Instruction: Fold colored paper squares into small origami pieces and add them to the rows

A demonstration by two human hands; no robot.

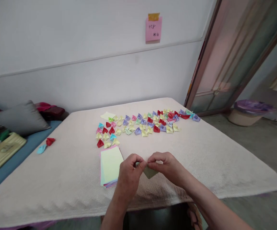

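Between my two hands is a piece of folded paper, pale yellow-green and in shadow, its pointed lower part hanging below my fingers. My left hand pinches its upper edge between thumb and forefinger. From the other side my right hand grips the same edge, its fingertips almost meeting those of the left. Just left of my left hand lies a stack of paper sheets, pale yellow on top with pink, blue and purple edges showing. Beyond my hands, many small folded paper boats in red, yellow, purple, green and blue stand in rows.
A cream cloth covers the table. At its left lie a red folded paper and a light blue one. Behind are a white wall with a pink note, a grey cushion and a lined bin.
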